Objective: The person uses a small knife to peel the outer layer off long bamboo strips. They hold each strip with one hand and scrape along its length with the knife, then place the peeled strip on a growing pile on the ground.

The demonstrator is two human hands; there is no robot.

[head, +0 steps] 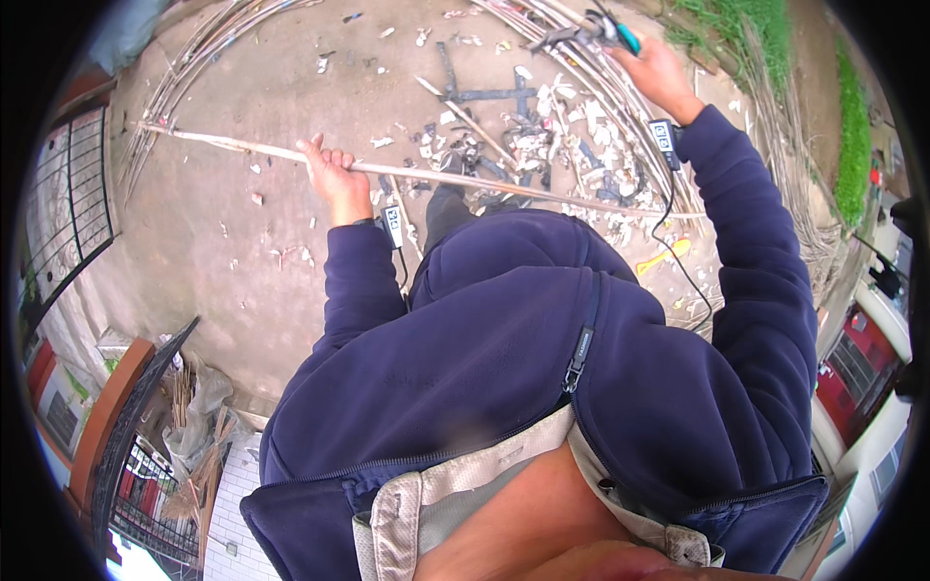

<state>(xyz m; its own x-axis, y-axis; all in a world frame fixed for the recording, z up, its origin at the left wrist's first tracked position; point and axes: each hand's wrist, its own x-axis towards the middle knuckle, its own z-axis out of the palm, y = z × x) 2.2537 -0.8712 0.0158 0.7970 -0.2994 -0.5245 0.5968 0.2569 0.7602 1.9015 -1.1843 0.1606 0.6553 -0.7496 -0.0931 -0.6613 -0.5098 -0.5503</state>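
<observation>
My left hand point(336, 174) is closed around a long, slender, pale pole point(429, 176), which crosses in front of my body, thicker at the left and thinning to the right. My right hand point(657, 76) reaches out at the upper right, gripping a tool with a teal handle point(628, 38). The tool's head is blurred among dark scraps, so its exact kind is unclear. Beneath that hand runs a bundle of long thin poles point(607, 98). White and dark torn scraps point(538, 141) are heaped on the ground between my hands.
More long poles point(192, 58) lie curving at the upper left. Dark strips point(487, 94) and a yellow toy shovel point(663, 256) rest on the concrete ground point(240, 189). Dry stalks point(781, 156) border the grass at right. A metal gate point(80, 174) stands left.
</observation>
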